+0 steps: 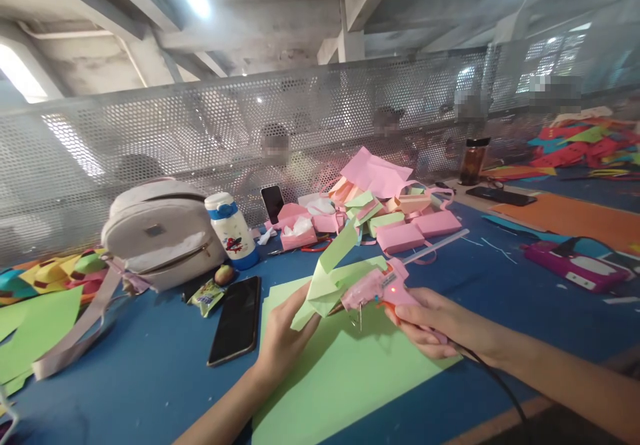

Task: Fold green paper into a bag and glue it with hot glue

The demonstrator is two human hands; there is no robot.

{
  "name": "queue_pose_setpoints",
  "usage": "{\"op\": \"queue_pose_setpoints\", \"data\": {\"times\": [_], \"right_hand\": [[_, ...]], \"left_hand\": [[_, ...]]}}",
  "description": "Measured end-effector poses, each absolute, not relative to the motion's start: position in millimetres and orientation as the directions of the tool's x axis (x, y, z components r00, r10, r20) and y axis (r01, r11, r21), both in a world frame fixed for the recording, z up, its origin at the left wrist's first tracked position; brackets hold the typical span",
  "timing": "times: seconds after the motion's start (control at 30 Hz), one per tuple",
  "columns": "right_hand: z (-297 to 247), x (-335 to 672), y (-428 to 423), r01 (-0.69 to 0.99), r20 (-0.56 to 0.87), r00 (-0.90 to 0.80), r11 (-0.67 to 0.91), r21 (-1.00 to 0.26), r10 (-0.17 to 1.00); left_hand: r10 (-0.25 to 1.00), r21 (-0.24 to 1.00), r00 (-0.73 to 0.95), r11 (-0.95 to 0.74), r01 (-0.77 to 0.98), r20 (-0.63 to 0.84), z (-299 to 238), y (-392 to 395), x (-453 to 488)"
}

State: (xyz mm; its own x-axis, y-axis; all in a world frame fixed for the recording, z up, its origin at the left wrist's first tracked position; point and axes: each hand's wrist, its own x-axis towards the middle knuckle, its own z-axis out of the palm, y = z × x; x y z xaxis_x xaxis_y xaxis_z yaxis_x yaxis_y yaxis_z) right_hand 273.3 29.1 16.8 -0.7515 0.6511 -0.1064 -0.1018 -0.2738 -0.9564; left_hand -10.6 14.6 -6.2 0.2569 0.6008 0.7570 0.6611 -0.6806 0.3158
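My right hand is wrapped round the handle of a pink hot glue gun. A small red light glows on the gun, a clear glue stick sticks out of its back, and its nozzle points left. My left hand pinches a folded light green paper piece with a strip standing up from it. The nozzle is at the folded paper; whether it touches cannot be made out. Beneath both hands lie light green paper sheets on the blue table.
Behind is a heap of pink and green folded paper pieces. Left stand a white backpack and a water bottle, with a phone before them. A purple device lies right. A perforated metal screen borders the table; people sit beyond.
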Motion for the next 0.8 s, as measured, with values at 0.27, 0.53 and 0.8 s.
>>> {"op": "queue_pose_setpoints", "data": {"times": [0.27,0.53,0.8], "right_hand": [[22.9,269.9,27.5,-0.077,-0.121,-0.746,-0.265,-0.961,0.655],[26.2,269.8,25.8,-0.065,-0.12,-0.744,-0.251,-0.966,0.658],[24.9,275.4,26.9,-0.064,-0.106,-0.744,-0.228,-0.972,0.66]], "left_hand": [[0.613,0.314,0.278,-0.68,0.662,0.74,-7.3,14.3,-11.8],[0.621,0.327,0.263,-0.671,0.666,0.738,-6.6,13.7,-11.9],[0.614,0.333,0.251,-0.674,0.659,0.748,-10.3,15.3,-13.4]]}}
